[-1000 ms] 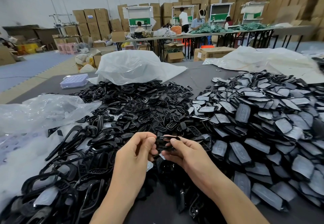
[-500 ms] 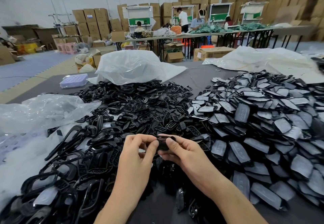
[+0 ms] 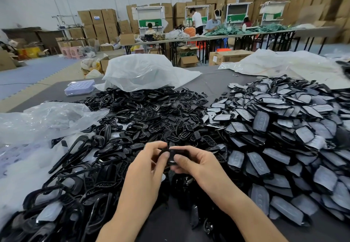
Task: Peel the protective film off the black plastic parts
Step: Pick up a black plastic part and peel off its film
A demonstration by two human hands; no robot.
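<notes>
Black plastic part (image 3: 173, 155) pinched by fingers (image 3: 165, 155) of left hand (image 3: 149, 159) and right hand (image 3: 197, 161), just left of filmed pile (image 3: 280, 128) (large, film on); bare heap (image 3: 151, 113) further left of that pile; judged roughly half done.

Both hands on one part
Left hand (image 3: 149, 158) and right hand (image 3: 193, 159) pinched a black part (image 3: 172, 156) over the table (image 3: 214, 82).

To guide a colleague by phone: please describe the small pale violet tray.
On the dark grey table, look at the far left corner, just left of the big crumpled white plastic bag. The flat pale violet plastic tray lies there, light beside the black plastic parts, with rows of round dimples.
</notes>
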